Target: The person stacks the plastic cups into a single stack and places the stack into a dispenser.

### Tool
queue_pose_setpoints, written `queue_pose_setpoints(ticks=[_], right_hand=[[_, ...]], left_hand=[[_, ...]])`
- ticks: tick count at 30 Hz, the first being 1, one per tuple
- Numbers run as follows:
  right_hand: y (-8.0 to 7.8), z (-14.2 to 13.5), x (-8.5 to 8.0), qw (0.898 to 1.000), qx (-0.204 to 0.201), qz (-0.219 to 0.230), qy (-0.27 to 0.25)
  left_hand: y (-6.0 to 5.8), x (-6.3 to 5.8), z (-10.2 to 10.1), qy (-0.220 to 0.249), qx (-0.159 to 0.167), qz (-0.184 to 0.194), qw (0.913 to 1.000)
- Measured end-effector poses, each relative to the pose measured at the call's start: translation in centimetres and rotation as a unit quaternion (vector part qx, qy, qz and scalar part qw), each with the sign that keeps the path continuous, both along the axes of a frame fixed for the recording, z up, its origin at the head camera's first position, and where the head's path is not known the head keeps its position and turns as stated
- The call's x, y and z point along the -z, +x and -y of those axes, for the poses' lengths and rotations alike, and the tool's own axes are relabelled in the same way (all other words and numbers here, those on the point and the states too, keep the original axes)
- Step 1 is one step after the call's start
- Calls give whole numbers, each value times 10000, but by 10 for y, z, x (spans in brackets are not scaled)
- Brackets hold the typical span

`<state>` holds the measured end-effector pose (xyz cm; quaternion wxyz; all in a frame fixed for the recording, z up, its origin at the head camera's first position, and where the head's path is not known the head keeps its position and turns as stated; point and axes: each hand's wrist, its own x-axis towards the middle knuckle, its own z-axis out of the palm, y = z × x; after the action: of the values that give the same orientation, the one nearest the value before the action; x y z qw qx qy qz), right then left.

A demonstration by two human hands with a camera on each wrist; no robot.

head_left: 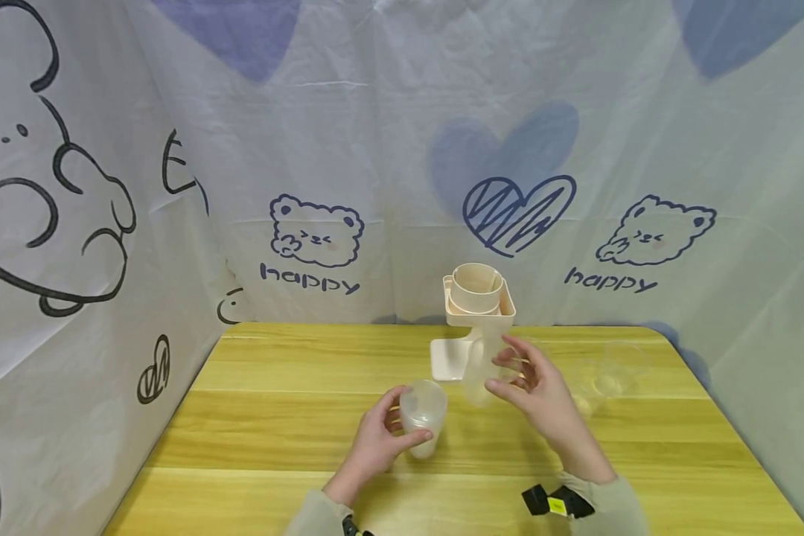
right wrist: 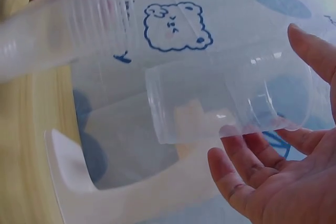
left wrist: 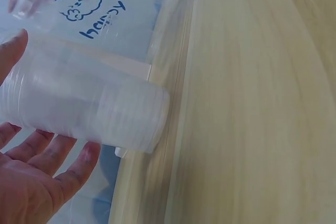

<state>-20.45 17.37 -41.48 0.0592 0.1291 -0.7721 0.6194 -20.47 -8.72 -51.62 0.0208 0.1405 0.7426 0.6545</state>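
My left hand holds a stack of clear plastic cups, its thumb on one side and its fingers on the other. In the left wrist view the nested cups lie between thumb and fingers. My right hand has a single clear plastic cup at its fingertips, in front of the stand. The right wrist view shows this cup against the curled fingers, with the thumb on the opposite side. A white stand with a cream round holder rises just behind the hands.
Faint transparent cups are on the wooden table, to the right of my right hand. Their exact shapes are hard to make out. A printed cloth hangs behind the table and along its sides.
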Motion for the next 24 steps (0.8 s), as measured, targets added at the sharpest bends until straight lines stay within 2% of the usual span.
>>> queue_pose_setpoints(ticks=[9, 17, 24], right_hand=[[-2, 18, -8, 9967, -501, -397, -499], [-4, 28, -11, 9936, -866, -501, -532], [-8, 36, -9, 9895, -1158, -499, -700]], left_hand=[[-2, 1, 2, 242, 254, -32, 9994], [-4, 1, 4, 240, 436, 43, 9988], [-3, -6, 4, 115, 515, -13, 9986]])
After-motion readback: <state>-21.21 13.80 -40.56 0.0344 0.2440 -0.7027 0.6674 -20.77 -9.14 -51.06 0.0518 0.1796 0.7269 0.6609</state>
